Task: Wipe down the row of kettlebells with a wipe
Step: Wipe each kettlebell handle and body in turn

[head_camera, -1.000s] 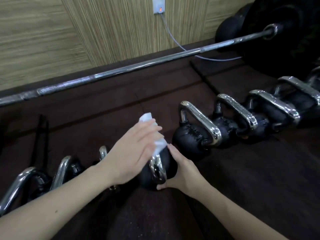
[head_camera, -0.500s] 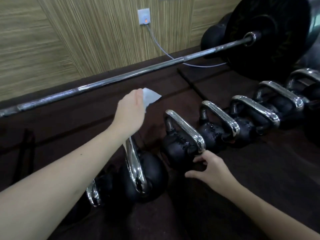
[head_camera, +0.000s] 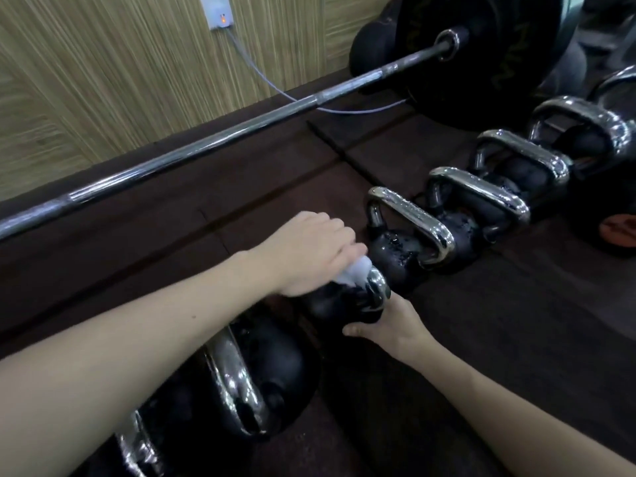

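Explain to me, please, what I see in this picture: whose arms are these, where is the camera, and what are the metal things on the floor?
The camera sits on a person's head and looks down, so the two bare arms are that person's own. No machine is involved. On the dark floor mat stands a row of black kettlebells with shiny chrome handles. The left hand presses a white wipe onto the handle of one kettlebell, while the right hand steadies its body from the near side. The next kettlebell looks wet with droplets. Behind the row lies a long barbell with a black plate, near a wall with a socket.
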